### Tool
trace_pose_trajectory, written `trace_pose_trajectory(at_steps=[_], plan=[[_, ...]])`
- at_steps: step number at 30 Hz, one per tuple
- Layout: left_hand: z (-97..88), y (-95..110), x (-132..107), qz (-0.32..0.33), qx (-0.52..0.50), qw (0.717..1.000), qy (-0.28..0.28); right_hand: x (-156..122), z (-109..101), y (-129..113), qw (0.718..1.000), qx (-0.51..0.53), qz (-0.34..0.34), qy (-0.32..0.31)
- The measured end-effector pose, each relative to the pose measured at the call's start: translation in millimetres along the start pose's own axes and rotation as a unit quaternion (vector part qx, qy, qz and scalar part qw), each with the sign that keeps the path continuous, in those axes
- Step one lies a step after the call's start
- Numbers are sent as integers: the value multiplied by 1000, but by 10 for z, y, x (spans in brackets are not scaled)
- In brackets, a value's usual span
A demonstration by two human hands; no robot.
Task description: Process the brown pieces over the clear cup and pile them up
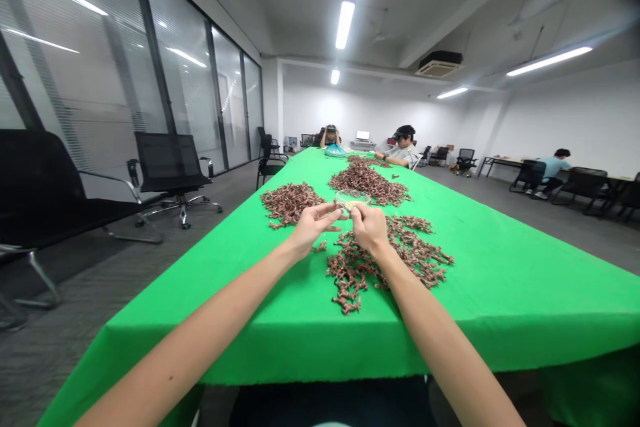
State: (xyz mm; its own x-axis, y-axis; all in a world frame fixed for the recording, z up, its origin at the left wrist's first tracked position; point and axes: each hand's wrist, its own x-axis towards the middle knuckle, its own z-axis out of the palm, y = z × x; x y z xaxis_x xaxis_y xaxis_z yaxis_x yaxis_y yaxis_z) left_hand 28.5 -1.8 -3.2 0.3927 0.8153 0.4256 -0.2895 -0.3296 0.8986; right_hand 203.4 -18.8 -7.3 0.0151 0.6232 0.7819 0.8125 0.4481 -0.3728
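Note:
Both my arms reach out over a long table covered in green cloth (500, 267). My left hand (313, 225) and my right hand (369, 225) meet above a pile of small brown pieces (400, 253), fingers pinched together on a tiny item between them that I cannot make out. Just beyond my fingertips stands a small clear bowl (353, 199). A second brown pile (290, 202) lies to the left, close to my left hand.
A larger brown pile (367, 181) lies farther up the table. Other people sit at the far end, one beside a blue bag (335, 151); another sits at a desk on the right. Black office chairs (170, 170) line the glass wall on the left.

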Motion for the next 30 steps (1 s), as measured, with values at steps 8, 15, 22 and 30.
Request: trace_pose_trajectory(at_steps=[8,15,22,30], plan=[[-26,-27,10,0,3,1000,-30,-2,-13,-26,999,-50,-16,4],[-22,-2,-7,0,9,999,-38,-6,2,4,997,-81,-19,-3],[-18,6,-12,-6,14,999,-37,-13,-17,-28,993,-116,-29,-2],[-13,-17,-31,9,29,999,-17,-17,-3,-43,991,-130,-24,-3]])
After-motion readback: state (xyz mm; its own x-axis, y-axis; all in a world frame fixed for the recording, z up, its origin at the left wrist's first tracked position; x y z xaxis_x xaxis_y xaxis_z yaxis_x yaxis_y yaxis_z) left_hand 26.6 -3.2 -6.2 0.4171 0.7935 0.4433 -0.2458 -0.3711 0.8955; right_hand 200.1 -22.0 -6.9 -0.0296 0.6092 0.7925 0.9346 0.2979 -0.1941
